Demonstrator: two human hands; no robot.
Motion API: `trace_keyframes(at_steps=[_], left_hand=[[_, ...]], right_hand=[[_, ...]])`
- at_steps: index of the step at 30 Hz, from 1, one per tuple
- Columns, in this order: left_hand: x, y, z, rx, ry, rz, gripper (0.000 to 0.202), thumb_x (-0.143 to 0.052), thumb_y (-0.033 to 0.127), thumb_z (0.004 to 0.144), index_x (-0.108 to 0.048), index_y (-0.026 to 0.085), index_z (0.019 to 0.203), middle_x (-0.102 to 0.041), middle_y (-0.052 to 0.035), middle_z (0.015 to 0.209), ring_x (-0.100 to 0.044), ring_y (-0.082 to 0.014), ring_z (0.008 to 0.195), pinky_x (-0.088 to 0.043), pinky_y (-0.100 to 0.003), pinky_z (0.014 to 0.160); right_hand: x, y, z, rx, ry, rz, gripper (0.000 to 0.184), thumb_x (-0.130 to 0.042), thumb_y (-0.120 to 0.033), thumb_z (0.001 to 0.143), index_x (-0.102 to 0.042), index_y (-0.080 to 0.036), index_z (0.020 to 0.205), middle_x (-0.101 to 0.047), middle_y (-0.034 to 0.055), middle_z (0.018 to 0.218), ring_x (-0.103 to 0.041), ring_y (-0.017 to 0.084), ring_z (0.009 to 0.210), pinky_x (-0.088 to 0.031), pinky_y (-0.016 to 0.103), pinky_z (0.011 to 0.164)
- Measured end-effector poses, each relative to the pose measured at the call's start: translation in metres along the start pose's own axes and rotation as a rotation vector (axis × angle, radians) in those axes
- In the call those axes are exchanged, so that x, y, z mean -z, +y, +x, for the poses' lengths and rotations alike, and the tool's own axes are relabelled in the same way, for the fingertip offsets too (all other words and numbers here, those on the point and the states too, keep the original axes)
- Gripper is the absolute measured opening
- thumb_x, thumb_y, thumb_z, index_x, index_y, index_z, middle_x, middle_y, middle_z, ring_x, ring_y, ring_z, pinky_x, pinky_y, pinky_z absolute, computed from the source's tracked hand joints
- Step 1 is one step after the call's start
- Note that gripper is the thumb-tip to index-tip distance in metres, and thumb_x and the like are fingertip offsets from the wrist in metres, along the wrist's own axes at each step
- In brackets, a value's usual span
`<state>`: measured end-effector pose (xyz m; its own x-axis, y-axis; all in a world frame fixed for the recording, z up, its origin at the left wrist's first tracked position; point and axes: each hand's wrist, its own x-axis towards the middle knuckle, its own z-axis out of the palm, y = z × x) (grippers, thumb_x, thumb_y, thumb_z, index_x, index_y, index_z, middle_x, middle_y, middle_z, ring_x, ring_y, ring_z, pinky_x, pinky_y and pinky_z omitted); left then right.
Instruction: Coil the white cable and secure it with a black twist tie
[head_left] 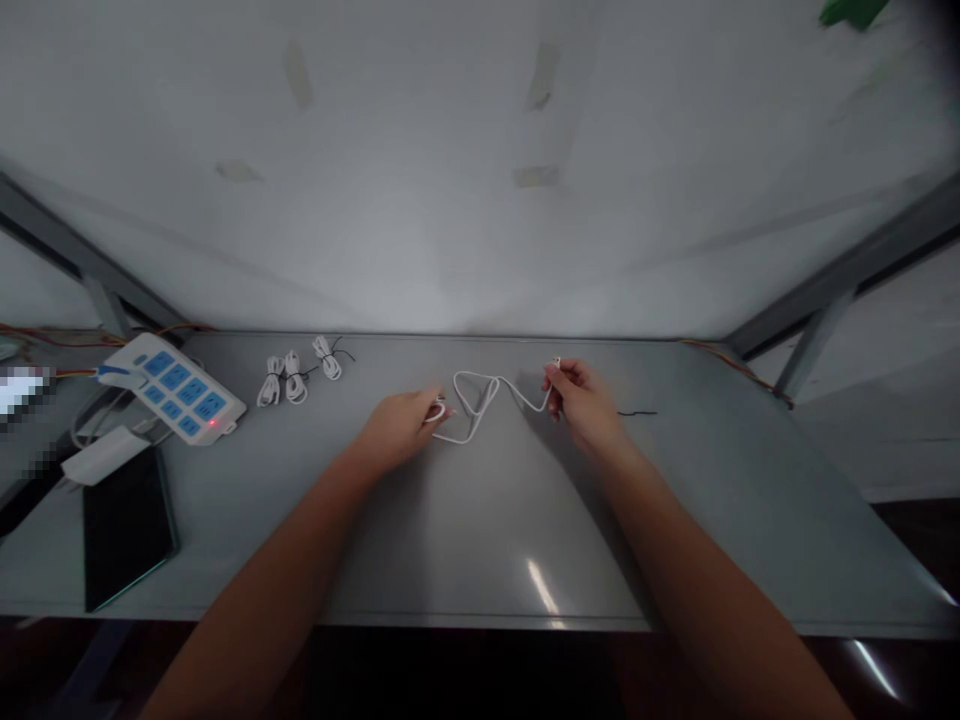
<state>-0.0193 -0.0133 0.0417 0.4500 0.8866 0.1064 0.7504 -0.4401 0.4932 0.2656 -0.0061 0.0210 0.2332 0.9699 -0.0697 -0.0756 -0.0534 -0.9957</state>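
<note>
the right hand (581, 400) pinches one end of the white charging cable (480, 395) between thumb and fingers. it is closed tight on it, and the small plug pokes up above the hand. the left hand (401, 425) is curled shut on the other end, low down by the table (465, 540). between the two hands the cable hangs in loose loops, and the bottom of the loops lies on the table top.

the cable looks very light, thin and floppy. it will bend any way and can tangle on itself. it looks smooth, so it may slide through loose fingers. the best places to hold it look like the stiff bits near the plugs, where the hands are now. i think hard pulls at the plug could hurt it.

a thin black twist tie (637, 413) lies just to the right of the right hand. far to the left are three bundled cables (289, 378), each tied up. past them sit a white and blue power strip (176, 388) with a red light, a white charger block (105, 455) and a black phone (127, 525) near the front edge.

the middle of the table and its right side have lots of room. the back edge meets a wall (480, 200) close behind the hands. the front edge is near the arms.
</note>
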Motion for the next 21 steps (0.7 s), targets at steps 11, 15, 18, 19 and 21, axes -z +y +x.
trace_keyframes(at_steps=[11, 15, 18, 19, 21], left_hand=[[0.012, 0.004, -0.009, -0.099, -0.29, -0.002, 0.056, -0.092, 0.061, 0.054, -0.064, 0.023, 0.083, -0.068, -0.0027, 0.084, -0.063, -0.0241, 0.078, -0.039, -0.03, 0.066], [0.018, 0.001, -0.015, -0.186, -0.388, -0.058, 0.04, -0.093, 0.048, 0.062, -0.067, 0.023, 0.079, -0.069, -0.0027, 0.087, -0.063, -0.0258, 0.089, -0.043, -0.033, 0.079], [0.018, -0.001, -0.016, -0.119, -0.356, -0.053, 0.031, -0.089, 0.036, 0.07, -0.067, 0.022, 0.086, -0.07, -0.0034, 0.092, -0.063, -0.0264, 0.092, -0.044, -0.035, 0.081], [0.018, -0.001, -0.016, -0.079, -0.349, -0.06, 0.031, -0.086, 0.034, 0.072, -0.067, 0.022, 0.092, -0.07, -0.0038, 0.095, -0.063, -0.0261, 0.091, -0.044, -0.034, 0.079], [0.016, 0.0, -0.015, -0.034, -0.368, -0.092, 0.028, -0.079, 0.03, 0.078, -0.064, 0.021, 0.1, -0.069, -0.0046, 0.102, -0.062, -0.025, 0.092, -0.044, -0.034, 0.079]], right_hand=[[-0.001, -0.001, 0.0, -0.015, 0.011, 0.034, 0.046, -0.083, -0.059, 0.069, -0.056, -0.025, 0.083, -0.059, -0.0056, 0.066, -0.045, 0.008, 0.04, -0.032, 0.025, 0.035], [-0.001, -0.002, 0.001, -0.024, 0.032, 0.051, 0.047, -0.085, -0.059, 0.066, -0.057, -0.025, 0.082, -0.06, -0.0054, 0.064, -0.046, 0.008, 0.04, -0.032, 0.025, 0.034], [0.0, -0.004, 0.0, -0.021, 0.03, 0.054, 0.048, -0.086, -0.059, 0.066, -0.057, -0.024, 0.082, -0.06, -0.0055, 0.064, -0.046, 0.008, 0.039, -0.032, 0.025, 0.034], [0.0, -0.004, 0.0, -0.02, 0.029, 0.054, 0.048, -0.085, -0.059, 0.067, -0.057, -0.024, 0.082, -0.06, -0.0056, 0.064, -0.045, 0.008, 0.039, -0.032, 0.025, 0.034], [0.001, -0.004, 0.0, -0.018, 0.023, 0.052, 0.046, -0.085, -0.058, 0.068, -0.056, -0.024, 0.082, -0.06, -0.0057, 0.064, -0.046, 0.008, 0.039, -0.033, 0.025, 0.035]])
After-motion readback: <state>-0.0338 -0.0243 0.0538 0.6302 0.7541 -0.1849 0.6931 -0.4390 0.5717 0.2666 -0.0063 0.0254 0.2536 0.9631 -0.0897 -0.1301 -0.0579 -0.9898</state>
